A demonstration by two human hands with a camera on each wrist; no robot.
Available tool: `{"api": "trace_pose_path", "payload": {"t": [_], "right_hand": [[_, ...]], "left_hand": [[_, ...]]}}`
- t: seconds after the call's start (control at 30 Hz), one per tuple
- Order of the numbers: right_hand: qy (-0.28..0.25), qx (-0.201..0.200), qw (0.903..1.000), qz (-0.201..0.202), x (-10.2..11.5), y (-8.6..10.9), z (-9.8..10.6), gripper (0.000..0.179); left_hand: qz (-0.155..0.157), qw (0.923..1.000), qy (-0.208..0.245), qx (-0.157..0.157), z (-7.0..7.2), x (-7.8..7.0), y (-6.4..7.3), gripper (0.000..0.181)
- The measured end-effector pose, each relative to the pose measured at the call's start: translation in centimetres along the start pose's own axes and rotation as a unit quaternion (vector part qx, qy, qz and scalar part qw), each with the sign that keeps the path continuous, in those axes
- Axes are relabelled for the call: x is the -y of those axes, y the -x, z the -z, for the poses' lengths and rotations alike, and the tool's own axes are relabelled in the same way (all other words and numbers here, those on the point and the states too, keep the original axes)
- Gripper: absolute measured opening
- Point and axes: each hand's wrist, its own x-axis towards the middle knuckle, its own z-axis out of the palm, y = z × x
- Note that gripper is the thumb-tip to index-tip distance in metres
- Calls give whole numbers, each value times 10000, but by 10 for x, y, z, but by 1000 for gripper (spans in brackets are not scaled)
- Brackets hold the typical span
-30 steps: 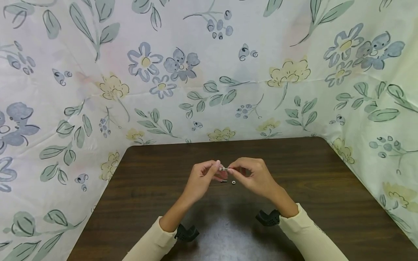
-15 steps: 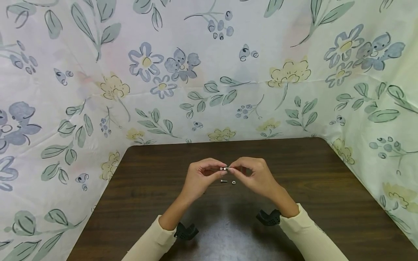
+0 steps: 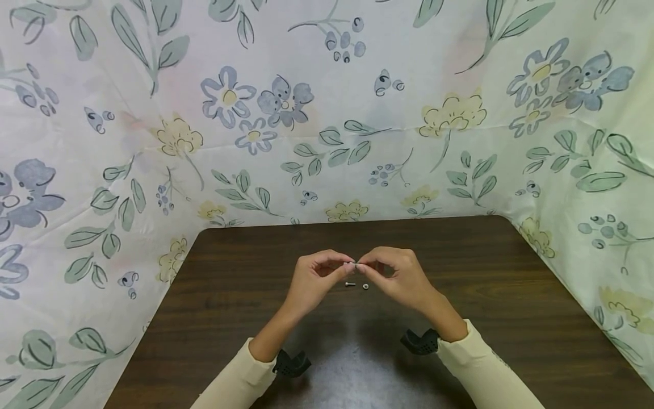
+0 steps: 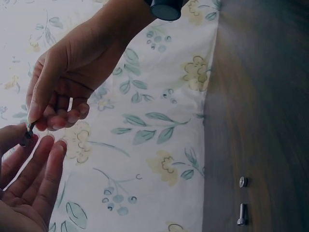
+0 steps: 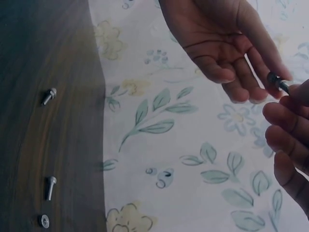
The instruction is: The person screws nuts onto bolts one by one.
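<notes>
Above the table, my two hands meet at a small metal bolt [image 5: 282, 85]. My left hand [image 3: 318, 279] pinches its dark head end between thumb and index finger. At the thin shank end, the thumb and index finger of my right hand [image 3: 399, 276] pinch it from the other side. The fingertips cover most of the bolt in the head view; whether a nut sits on its shank is too small to tell. Below the hands, a loose bolt [image 3: 349, 284] lies on the table beside a small round nut [image 3: 365, 286].
The dark wooden table [image 3: 245, 267] has a floral cloth [image 3: 327, 113] standing behind it and along its sides. Another bolt [image 5: 49, 95] lies on the tabletop in the right wrist view. Each wrist carries a black camera mount [image 3: 420, 342].
My left hand's fingers have shifted from a more spread pose to a pinch around the bolt, now covering more of it. The right hand stays nearly still. The loose bolt below shows more fully.
</notes>
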Motion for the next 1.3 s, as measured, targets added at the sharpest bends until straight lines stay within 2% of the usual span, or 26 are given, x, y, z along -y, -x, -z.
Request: {"api": "trace_pose_path", "payload": {"t": [0.07, 0.27, 0.37, 0.57, 0.67, 0.8, 0.93, 1.0, 1.1, 1.2, 1.3], "right_hand": [[-31, 4, 10000, 10, 0, 0, -1, 24], [-48, -24, 10000, 73, 1, -1, 0, 26], [-7, -24, 10000, 16, 1, -1, 1, 22], [37, 40, 9999, -127, -1, 1, 1, 1], [40, 40, 9999, -91, -2, 1, 1, 5], [33, 38, 9999, -105, 0, 0, 1, 1], [3, 40, 10000, -68, 1, -2, 2, 12], [-4, 22, 10000, -22, 1, -2, 1, 16], [-21, 36, 10000, -43, 0, -2, 1, 9], [-15, 46, 10000, -70, 0, -1, 1, 1], [-15, 25, 10000, -45, -1, 0, 0, 6]], "left_hand": [[63, 10000, 44, 8, 0, 0, 0, 7], [189, 9998, 0, 60, 0, 1, -1, 24], [65, 9999, 72, 91, 2, 1, -1, 18], [-279, 9993, -238, 65, 3, 4, -1, 26], [-345, 9992, -213, 72, 2, 5, 0, 20], [-273, 9995, -138, 19, 0, -5, 0, 16], [-168, 9997, -171, -28, -1, -17, 0, 15], [-165, 9997, -186, -32, -1, -14, -1, 15], [-141, 9996, -224, -40, 0, -3, 0, 16], [-85, 9998, -161, -27, 1, 1, 0, 14], [-29, 10000, -39, 12, 1, 2, 0, 11]]}}
